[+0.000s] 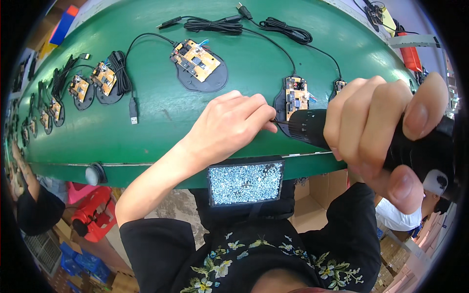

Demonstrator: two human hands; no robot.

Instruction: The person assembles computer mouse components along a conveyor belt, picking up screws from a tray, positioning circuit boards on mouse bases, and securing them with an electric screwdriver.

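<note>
My right hand (386, 129) grips a black electric screwdriver (312, 128) held sideways, its bit pointing left. My left hand (229, 124) pinches the bit's tip with thumb and forefinger, just left of a black mouse base with a yellow circuit board (296, 95) on the green conveyor belt (161, 122). A black tray (245, 183) full of small silver screws sits at the belt's near edge, below my left hand.
Another mouse base with circuit board (198, 61) and coiled cable lies further back. Several more (103, 78) line the belt to the left. Coiled black cables (286, 29) lie at the far side. Another person's arm (27, 190) is at lower left. A red object (93, 212) is under the belt.
</note>
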